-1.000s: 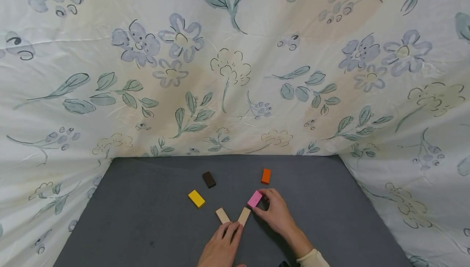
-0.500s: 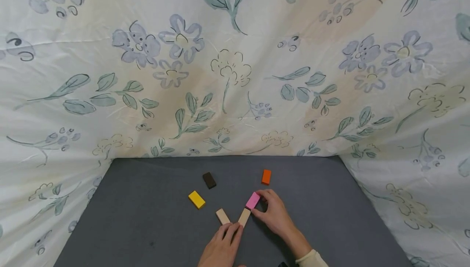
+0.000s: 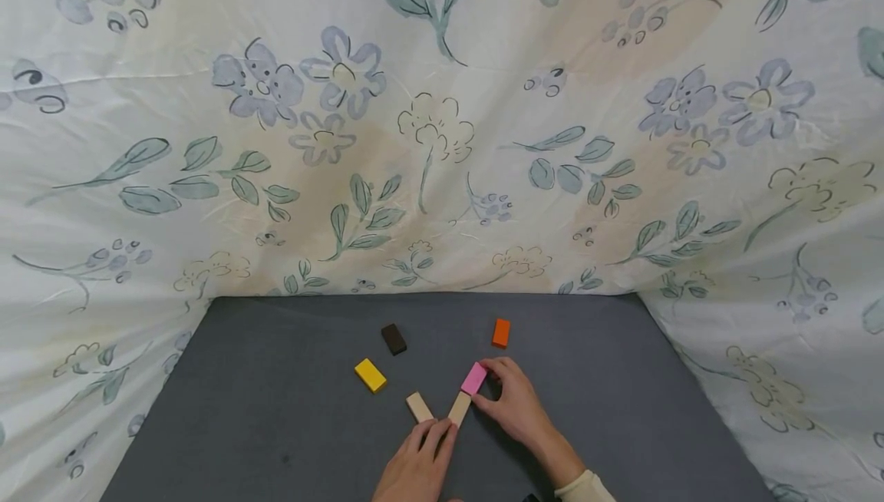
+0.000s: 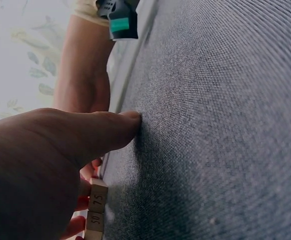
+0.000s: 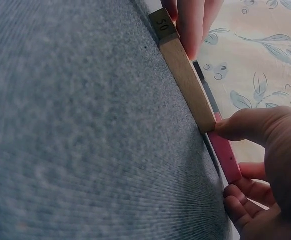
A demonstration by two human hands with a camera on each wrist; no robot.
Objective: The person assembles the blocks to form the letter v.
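Note:
Two pale wooden blocks form a V on the dark grey cloth: the left block (image 3: 418,406) and the right block (image 3: 459,409). Across their near ends lie the extended fingertips of my left hand (image 3: 415,462), its thumb (image 4: 103,131) stretched out over the cloth. My right hand (image 3: 516,401) pinches a pink block (image 3: 473,378) between thumb and fingers. That block sits end to end with the right wooden one, in line with it. In the right wrist view my thumb (image 5: 235,125) is right at their joint. Printed end faces read 75 and 50 in the left wrist view.
Beyond the V lie a yellow block (image 3: 370,374), a dark brown block (image 3: 394,339) and an orange block (image 3: 500,333). A flower-patterned curtain (image 3: 428,179) rises along the table's (image 3: 276,410) back and sides.
My right hand has slid the pink block slightly left and turned it, bringing it in line against the far end of the right wooden block. The left hand has stayed in place.

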